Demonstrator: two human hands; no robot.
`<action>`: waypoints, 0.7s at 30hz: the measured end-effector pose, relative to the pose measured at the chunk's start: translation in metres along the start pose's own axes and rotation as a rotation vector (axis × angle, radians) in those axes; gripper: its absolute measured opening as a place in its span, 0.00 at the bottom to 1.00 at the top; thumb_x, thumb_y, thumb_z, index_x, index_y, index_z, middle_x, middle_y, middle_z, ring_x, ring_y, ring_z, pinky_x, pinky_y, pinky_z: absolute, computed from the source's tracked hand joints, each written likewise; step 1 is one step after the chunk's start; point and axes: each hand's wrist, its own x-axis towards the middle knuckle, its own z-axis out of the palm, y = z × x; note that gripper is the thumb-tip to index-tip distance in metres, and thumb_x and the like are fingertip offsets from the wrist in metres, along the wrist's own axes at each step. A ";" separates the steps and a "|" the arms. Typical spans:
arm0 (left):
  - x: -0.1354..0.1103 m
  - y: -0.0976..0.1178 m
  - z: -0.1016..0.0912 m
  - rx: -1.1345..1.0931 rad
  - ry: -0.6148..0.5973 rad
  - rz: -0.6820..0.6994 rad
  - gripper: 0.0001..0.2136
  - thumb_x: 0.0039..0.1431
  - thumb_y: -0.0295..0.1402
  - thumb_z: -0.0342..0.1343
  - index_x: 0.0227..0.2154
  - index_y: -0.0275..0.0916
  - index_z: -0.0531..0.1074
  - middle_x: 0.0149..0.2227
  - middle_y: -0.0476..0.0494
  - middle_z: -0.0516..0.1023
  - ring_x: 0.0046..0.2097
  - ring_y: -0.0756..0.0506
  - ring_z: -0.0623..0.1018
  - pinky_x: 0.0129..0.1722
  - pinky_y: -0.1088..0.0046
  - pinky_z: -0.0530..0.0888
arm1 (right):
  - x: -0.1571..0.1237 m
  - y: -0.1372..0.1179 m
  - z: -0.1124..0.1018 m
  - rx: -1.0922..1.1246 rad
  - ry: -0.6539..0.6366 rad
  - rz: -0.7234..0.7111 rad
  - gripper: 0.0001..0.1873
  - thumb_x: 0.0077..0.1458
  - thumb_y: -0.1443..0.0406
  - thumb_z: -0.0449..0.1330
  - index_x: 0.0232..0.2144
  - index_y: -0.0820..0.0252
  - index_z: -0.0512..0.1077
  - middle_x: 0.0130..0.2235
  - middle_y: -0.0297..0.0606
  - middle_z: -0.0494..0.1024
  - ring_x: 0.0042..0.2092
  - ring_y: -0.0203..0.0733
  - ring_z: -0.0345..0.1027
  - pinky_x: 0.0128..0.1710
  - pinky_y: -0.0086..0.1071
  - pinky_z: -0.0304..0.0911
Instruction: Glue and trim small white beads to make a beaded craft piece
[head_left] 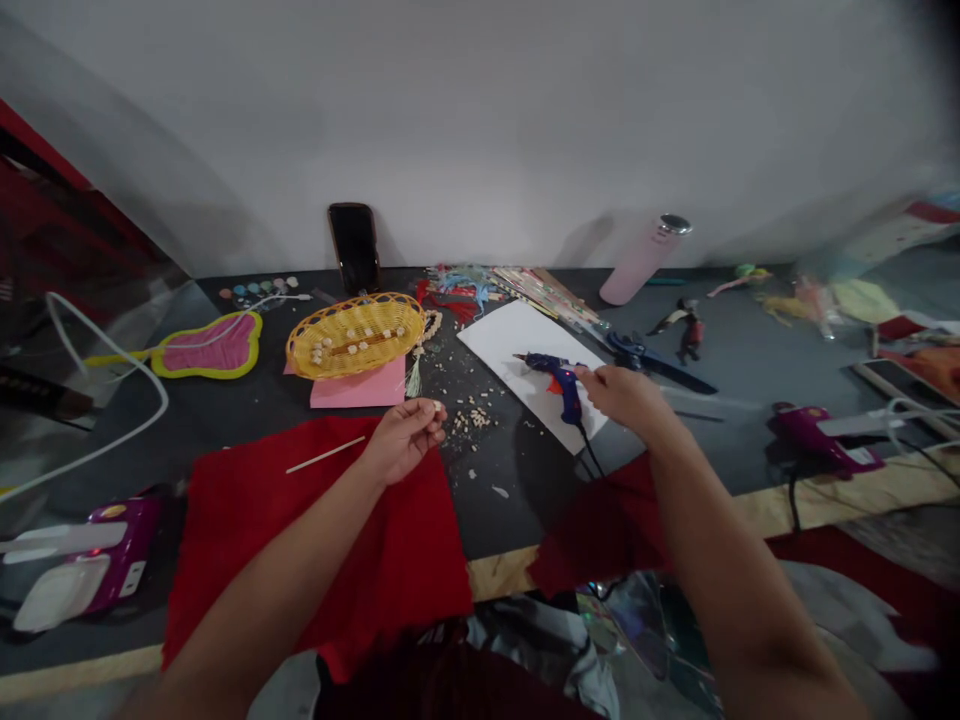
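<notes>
My left hand pinches a small cream-coloured piece between thumb and fingertips, above the edge of a red cloth. Out to the right, my right hand is closed at the back end of a blue hot glue gun, whose nozzle points left over a white sheet. Between the hands, small pale bits lie scattered on the dark table. A thin pale stick rests on the red cloth. Several cream pieces sit in a yellow woven basket beyond my left hand.
A phone and a pink bottle lean at the wall. Sticks and tassels lie behind the sheet, blue-handled pliers beside it. Purple power strips with cables stand left and right. A pink and yellow pouch-like item lies left.
</notes>
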 end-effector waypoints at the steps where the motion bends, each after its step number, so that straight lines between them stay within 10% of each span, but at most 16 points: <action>1: 0.000 0.000 0.000 0.000 -0.003 0.000 0.05 0.50 0.29 0.60 0.26 0.31 0.72 0.29 0.47 0.71 0.25 0.56 0.66 0.26 0.78 0.68 | -0.007 -0.007 -0.002 -0.017 0.020 -0.011 0.18 0.56 0.55 0.51 0.29 0.62 0.72 0.29 0.44 0.77 0.35 0.43 0.71 0.31 0.29 0.60; 7: 0.000 -0.001 0.000 -0.006 -0.008 -0.007 0.05 0.49 0.30 0.61 0.27 0.32 0.72 0.29 0.47 0.71 0.25 0.56 0.66 0.26 0.78 0.68 | -0.043 -0.072 0.005 -0.086 0.003 -0.441 0.09 0.56 0.67 0.51 0.37 0.58 0.71 0.39 0.39 0.76 0.37 0.40 0.70 0.33 0.28 0.60; 21: 0.001 -0.001 0.001 0.009 0.000 -0.031 0.04 0.49 0.29 0.61 0.25 0.33 0.72 0.28 0.47 0.71 0.25 0.56 0.66 0.27 0.79 0.67 | -0.016 -0.096 0.068 -0.052 0.080 -0.514 0.10 0.60 0.64 0.50 0.37 0.57 0.71 0.39 0.39 0.73 0.40 0.40 0.68 0.36 0.29 0.61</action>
